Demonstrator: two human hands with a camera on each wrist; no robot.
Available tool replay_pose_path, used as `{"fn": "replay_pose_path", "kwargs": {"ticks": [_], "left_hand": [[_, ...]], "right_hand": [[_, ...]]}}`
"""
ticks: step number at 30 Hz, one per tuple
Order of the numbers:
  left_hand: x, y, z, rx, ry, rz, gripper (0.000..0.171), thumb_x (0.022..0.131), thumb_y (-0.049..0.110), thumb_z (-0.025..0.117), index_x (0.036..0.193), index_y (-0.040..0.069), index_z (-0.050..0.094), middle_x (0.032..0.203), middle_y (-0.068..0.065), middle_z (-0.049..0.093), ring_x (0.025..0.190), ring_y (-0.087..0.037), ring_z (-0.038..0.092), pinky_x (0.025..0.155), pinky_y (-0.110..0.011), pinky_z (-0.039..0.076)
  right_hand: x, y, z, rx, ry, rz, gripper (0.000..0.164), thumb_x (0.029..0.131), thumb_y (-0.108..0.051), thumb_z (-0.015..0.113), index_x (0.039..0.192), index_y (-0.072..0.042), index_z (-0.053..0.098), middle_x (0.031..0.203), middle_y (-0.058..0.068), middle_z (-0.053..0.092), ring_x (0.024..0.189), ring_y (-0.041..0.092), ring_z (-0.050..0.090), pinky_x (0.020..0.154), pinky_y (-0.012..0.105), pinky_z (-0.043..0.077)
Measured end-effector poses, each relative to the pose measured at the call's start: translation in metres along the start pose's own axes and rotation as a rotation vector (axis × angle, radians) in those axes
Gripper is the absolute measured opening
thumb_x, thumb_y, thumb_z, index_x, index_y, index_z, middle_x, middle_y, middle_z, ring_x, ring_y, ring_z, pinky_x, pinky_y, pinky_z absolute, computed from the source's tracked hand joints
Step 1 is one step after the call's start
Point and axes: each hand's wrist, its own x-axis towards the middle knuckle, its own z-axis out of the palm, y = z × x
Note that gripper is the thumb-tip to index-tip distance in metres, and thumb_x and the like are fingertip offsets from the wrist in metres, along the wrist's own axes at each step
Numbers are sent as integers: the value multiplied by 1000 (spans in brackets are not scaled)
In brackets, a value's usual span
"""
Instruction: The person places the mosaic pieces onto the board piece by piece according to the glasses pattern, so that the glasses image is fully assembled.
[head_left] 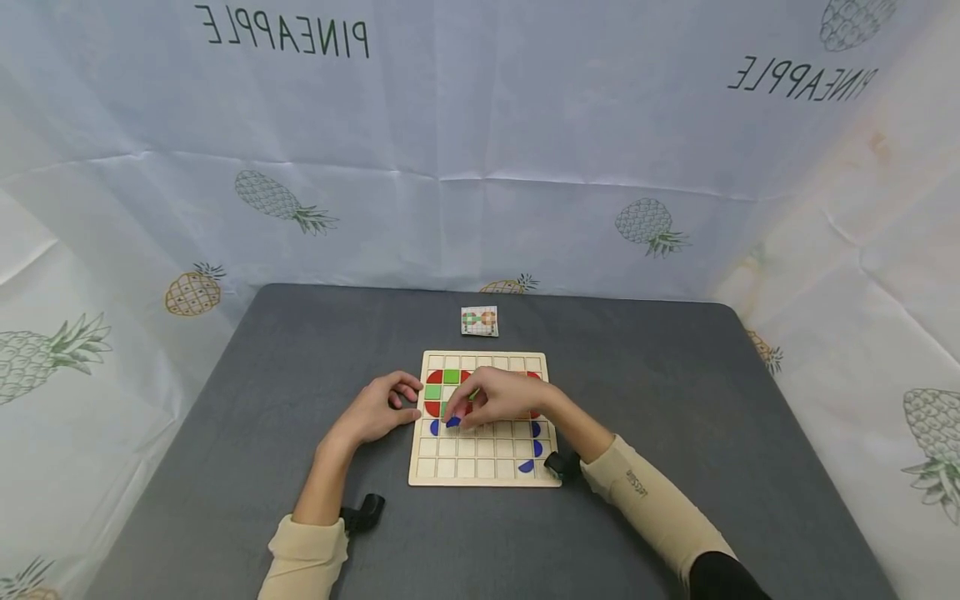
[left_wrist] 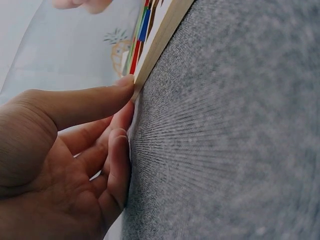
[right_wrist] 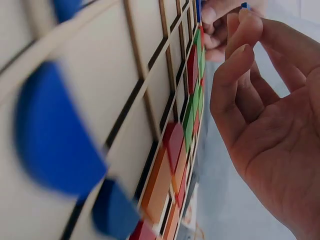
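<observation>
A wooden grid board [head_left: 465,471] lies on the grey table, with red, green and blue pieces in several cells. My right hand [head_left: 501,395] is over the left part of the board, pinching a blue half-round piece [head_left: 453,422] between thumb and fingertips. In the right wrist view only a sliver of that piece [right_wrist: 244,5] shows above the fingertips. My left hand [head_left: 382,408] rests at the board's left edge. Its thumb touches the side of the board [left_wrist: 162,42], while the other fingers lie loosely bent against the tabletop.
Blue half-round pieces [head_left: 527,467] sit in the board's right column and lower right. Another blue piece [head_left: 434,427] is in the left column. Beyond the board lies a small patterned card [head_left: 479,322]. A pineapple-print curtain [head_left: 480,125] hangs behind the table.
</observation>
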Motion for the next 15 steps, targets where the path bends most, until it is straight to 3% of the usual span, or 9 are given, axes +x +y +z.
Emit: {"fn": "replay_pose_path", "kwargs": {"ticks": [3, 6, 11, 15], "left_hand": [[0, 0, -1, 2, -1, 4, 34, 96, 5, 81, 127, 2, 69, 109, -12, 68, 88, -19, 54, 81, -33, 45], [0, -1, -1, 0, -8, 13, 34, 96, 6, 81, 127, 3, 69, 110, -12, 68, 88, -19, 55, 81, -34, 46], [1, -2, -2, -3, -14, 25, 34, 96, 6, 81, 128, 3, 69, 110, -12, 69, 88, -18, 55, 81, -34, 46], [0, -2, -2, -7, -15, 28, 33, 96, 5, 81, 127, 3, 69, 110, -13, 69, 88, -18, 55, 81, -33, 46]], "right_hand": [[12, -2, 1, 16, -39, -16, 24, 101, -5, 75, 124, -8, 81, 99, 8, 78, 72, 41, 73, 68, 33, 62], [21, -4, 4, 5, -63, -23, 24, 101, -4, 74, 124, -6, 81, 98, 10, 79, 70, 41, 74, 66, 32, 61], [31, -10, 10, -20, -78, -4, 18, 98, -2, 77, 115, -5, 83, 95, 7, 81, 65, 21, 73, 65, 25, 60], [38, -14, 17, -96, -89, -26, 16, 97, -2, 76, 110, -5, 84, 93, 7, 81, 65, 4, 63, 65, 19, 54]]}}
